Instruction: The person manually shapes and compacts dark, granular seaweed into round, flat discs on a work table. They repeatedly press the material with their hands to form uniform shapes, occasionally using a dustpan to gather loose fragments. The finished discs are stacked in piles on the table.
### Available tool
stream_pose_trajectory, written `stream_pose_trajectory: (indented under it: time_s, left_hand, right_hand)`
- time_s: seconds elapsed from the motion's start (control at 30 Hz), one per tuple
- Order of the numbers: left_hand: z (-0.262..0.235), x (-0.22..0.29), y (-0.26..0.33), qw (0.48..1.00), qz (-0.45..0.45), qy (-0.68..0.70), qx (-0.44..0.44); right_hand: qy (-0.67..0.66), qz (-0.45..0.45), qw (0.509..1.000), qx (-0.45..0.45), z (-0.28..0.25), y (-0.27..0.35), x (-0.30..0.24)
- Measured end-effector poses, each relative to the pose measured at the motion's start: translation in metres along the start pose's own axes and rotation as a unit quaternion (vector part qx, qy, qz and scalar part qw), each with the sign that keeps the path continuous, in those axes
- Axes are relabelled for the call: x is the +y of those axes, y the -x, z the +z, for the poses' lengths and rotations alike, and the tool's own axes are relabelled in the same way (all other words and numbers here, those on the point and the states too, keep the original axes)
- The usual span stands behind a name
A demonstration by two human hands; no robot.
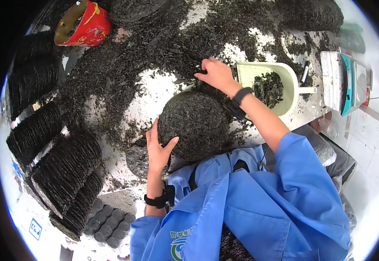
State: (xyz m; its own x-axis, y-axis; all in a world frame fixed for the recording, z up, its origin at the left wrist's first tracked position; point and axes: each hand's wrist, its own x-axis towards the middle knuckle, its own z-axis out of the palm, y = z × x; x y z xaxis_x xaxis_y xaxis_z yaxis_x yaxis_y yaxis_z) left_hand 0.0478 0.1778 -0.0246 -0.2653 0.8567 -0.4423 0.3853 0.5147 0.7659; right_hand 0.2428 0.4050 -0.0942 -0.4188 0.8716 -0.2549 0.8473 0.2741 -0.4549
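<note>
A round, dark disc of dried seaweed (194,126) lies near the table's front edge, just before my body. My left hand (158,150) grips its left rim, the thumb on top and the fingers along the side. Beyond the disc, my right hand (218,75) is down in the loose seaweed flakes (167,61), its fingers curled in and dark flakes between thumb and fingertips. A smaller, flat seaweed piece (138,161) lies partly behind my left hand.
A pale dustpan-shaped scoop (295,87) holding flakes sits at the right, beside a black marker (305,71) and a teal-edged scale (348,82). Stacked seaweed discs (67,167) line the left side. A red bucket (89,28) stands far left.
</note>
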Motion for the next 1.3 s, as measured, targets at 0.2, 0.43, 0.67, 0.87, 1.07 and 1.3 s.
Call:
stream_pose_trajectory:
  time_s: [0.2, 0.43, 0.67, 0.87, 1.07, 1.3]
  left_hand:
    - [-0.001, 0.008, 0.0, 1.0, -0.025, -0.012, -0.006]
    - [0.0, 0.001, 0.002, 1.0, 0.005, -0.013, 0.003]
    - [0.002, 0.004, 0.01, 0.999, 0.023, -0.044, 0.017]
    - [0.005, -0.015, 0.026, 0.998, 0.004, 0.032, 0.054]
    - [0.007, 0.006, 0.063, 0.989, -0.016, -0.073, 0.129]
    - [0.023, -0.002, 0.063, 0.984, 0.034, -0.109, 0.136]
  right_hand:
    - [-0.123, 0.01, 0.99, -0.062, 0.018, -0.019, 0.02]
    - [-0.565, 0.163, 0.808, -0.038, -0.021, 0.021, 0.044]
    - [-0.532, 0.053, 0.845, 0.014, -0.03, 0.052, 0.046]
    - [-0.103, -0.051, 0.969, 0.221, -0.051, 0.064, 0.027]
    - [-0.074, -0.266, 0.955, 0.104, -0.051, 0.178, -0.004]
    - [-0.02, -0.333, 0.943, -0.01, -0.017, 0.204, -0.022]
